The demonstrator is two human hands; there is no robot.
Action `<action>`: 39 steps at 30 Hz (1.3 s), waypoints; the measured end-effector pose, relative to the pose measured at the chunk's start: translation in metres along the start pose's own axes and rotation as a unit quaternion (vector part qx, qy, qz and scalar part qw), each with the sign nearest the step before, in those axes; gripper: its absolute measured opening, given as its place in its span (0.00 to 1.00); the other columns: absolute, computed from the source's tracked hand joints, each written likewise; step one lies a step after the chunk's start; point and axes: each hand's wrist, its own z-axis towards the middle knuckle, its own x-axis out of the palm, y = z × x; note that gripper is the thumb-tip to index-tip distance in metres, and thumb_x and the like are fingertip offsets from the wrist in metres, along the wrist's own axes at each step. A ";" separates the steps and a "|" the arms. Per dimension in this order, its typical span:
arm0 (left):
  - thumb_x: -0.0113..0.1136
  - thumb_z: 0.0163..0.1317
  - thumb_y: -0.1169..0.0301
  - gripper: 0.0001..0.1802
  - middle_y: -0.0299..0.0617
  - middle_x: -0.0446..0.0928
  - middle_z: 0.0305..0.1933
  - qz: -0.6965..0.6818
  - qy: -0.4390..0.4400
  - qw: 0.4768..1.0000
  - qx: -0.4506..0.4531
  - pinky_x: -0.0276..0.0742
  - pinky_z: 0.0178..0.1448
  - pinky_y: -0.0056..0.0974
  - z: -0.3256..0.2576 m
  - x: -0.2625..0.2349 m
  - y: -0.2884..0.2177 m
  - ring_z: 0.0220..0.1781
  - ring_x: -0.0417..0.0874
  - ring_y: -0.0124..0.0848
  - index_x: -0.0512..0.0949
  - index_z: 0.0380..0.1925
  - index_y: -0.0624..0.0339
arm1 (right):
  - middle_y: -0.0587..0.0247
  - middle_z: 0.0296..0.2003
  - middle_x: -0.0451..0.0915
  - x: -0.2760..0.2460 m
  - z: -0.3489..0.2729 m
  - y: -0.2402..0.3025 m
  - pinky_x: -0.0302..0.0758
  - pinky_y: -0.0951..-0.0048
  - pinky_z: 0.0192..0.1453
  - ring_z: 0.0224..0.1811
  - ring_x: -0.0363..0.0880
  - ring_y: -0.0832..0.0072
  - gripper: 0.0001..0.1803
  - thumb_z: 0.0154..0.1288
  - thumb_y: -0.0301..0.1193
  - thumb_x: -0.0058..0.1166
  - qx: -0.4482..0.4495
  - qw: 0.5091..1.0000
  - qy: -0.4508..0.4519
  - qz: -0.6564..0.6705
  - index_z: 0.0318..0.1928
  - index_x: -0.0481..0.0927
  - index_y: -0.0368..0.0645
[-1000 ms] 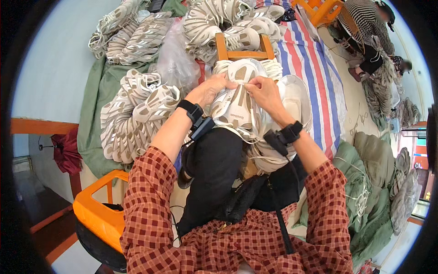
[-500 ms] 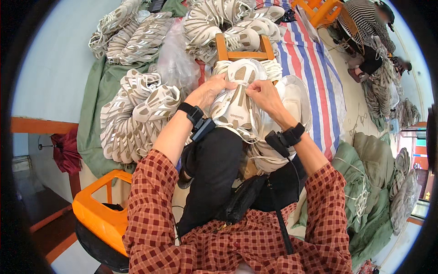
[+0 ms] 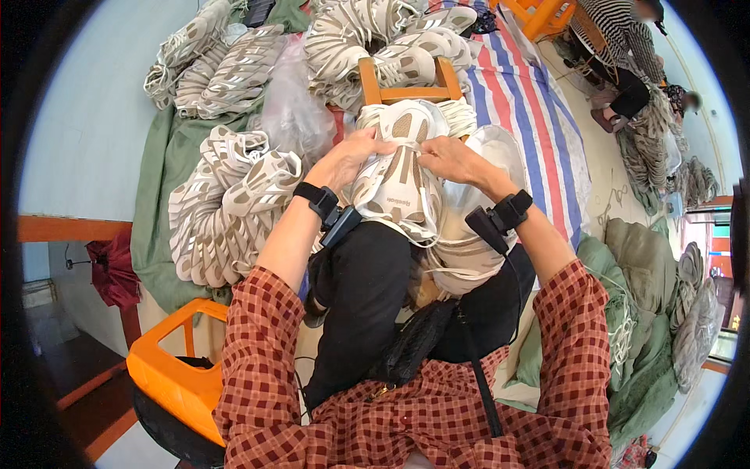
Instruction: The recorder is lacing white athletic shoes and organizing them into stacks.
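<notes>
A white and tan shoe upper (image 3: 396, 191) lies in front of me above my black-trousered knees, its tongue pointing away. A pale shoelace (image 3: 408, 144) crosses its tongue. My left hand (image 3: 349, 160) is closed, thumb and fingers pinching the lace at its left side. On the other side my right hand (image 3: 457, 160) is closed in a pinch on the same lace, which runs taut between them. More white uppers (image 3: 469, 242) lie against the right side, with loose lace ends hanging over them. Pale laces (image 3: 461, 119) are bundled behind the upper, against a wooden frame (image 3: 414, 95).
Rings of stacked shoe uppers (image 3: 211, 227) lie to the left and far ahead. A clear plastic bag (image 3: 297, 113) sits between them. Striped sheeting (image 3: 539, 133) spreads at right. An orange stool (image 3: 176, 383) stands near left; green sacks (image 3: 633, 328) at right. A person (image 3: 617, 55) sits far right.
Both hands have drawn slightly apart, pulling the lace straight across the tongue. My right hand has turned flatter, its fingers now beside the upper. The view has shifted slightly.
</notes>
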 end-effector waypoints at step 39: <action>0.52 0.47 0.71 0.04 0.49 0.77 0.27 0.753 -0.194 0.588 0.222 0.72 0.35 0.48 -0.005 0.058 -0.026 0.33 0.78 0.49 0.74 0.23 0.58 | 0.68 0.28 0.77 -0.019 -0.123 0.030 0.72 0.80 0.38 0.28 0.74 0.84 0.12 0.64 0.32 0.52 0.089 0.790 -0.091 0.600 0.45 0.73 0.38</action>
